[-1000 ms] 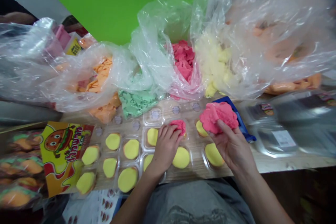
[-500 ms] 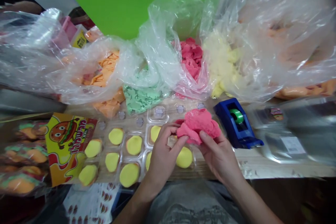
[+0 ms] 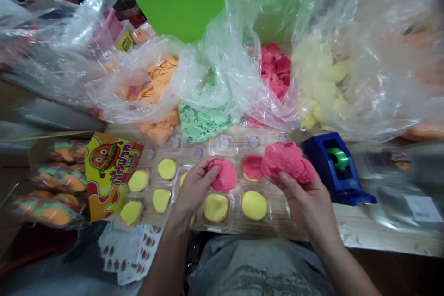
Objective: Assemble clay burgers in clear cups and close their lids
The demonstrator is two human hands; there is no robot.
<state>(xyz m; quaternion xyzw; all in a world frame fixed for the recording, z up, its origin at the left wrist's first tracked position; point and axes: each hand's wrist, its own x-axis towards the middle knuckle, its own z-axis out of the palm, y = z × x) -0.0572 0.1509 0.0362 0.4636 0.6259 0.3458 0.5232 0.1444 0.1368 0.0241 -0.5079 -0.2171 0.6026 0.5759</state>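
Observation:
My left hand (image 3: 196, 185) holds a flattened piece of pink modelling dough (image 3: 226, 176) against its fingers, above a clear plastic compartment tray (image 3: 222, 145). My right hand (image 3: 305, 201) grips a larger, rough lump of the same pink dough (image 3: 286, 162). Round yellow dough discs (image 3: 215, 207) lie in the tray's compartments beneath and to the left of my hands. One pink dough patty (image 3: 252, 168) rests on a yellow disc between my hands. My left hand hides part of the tray.
A blue tape dispenser (image 3: 335, 166) with green tape stands right of the tray. Clear plastic bags (image 3: 229, 23) hold orange, green, pink and yellow dough beyond it. A burger-printed packet (image 3: 111, 175) and wrapped toys lie to the left.
My hands have moved apart, and a flat pink piece now sits in my left hand, separate from the lump. A pink patty shows on a yellow disc. The view has shifted right.

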